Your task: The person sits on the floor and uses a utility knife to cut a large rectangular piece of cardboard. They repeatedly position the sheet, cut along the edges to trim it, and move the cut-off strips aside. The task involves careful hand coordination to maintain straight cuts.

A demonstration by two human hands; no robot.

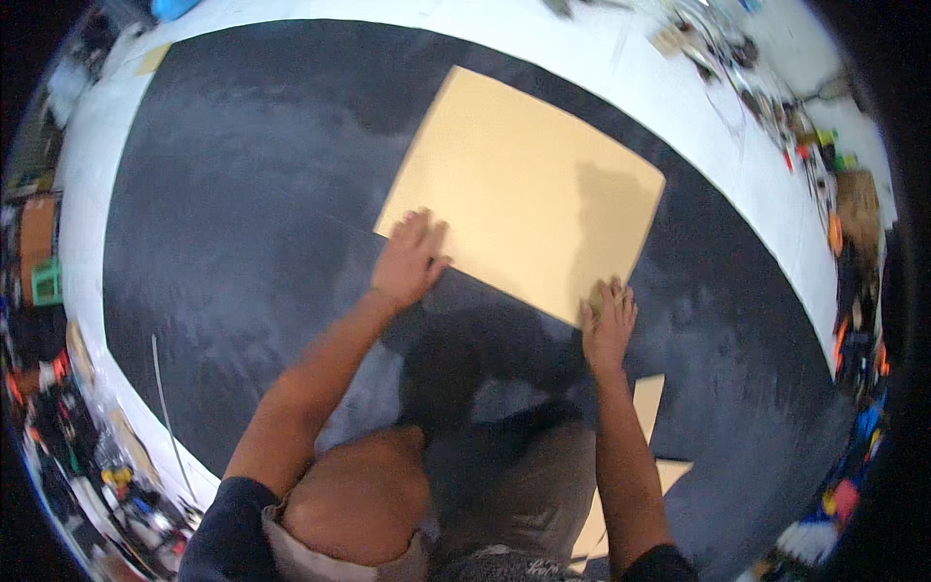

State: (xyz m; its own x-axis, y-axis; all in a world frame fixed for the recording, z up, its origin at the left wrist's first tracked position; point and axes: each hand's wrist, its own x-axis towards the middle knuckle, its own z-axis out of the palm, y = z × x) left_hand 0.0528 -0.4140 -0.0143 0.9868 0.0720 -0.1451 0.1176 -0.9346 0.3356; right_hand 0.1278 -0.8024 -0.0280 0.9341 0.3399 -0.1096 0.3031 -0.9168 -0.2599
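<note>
A large, flat tan sheet (514,165), roughly rectangular, lies tilted on a dark grey mat (233,194). On its near left corner rests my left hand (412,260), fingers stretched out and a little spread. My right hand (609,320) lies on the near right corner with its fingers extended over the edge. Neither hand is wrapped around anything. A shadow falls across the right part of the sheet. Whether the sheet is card or thin board I cannot tell.
Smaller tan offcuts (648,403) lie by my right forearm, partly hidden by it. A thin pale strip (167,407) lies at the mat's left edge. White flooring (465,24) borders the mat, with cluttered tools and parts along both sides. My bent knee (359,495) is close below.
</note>
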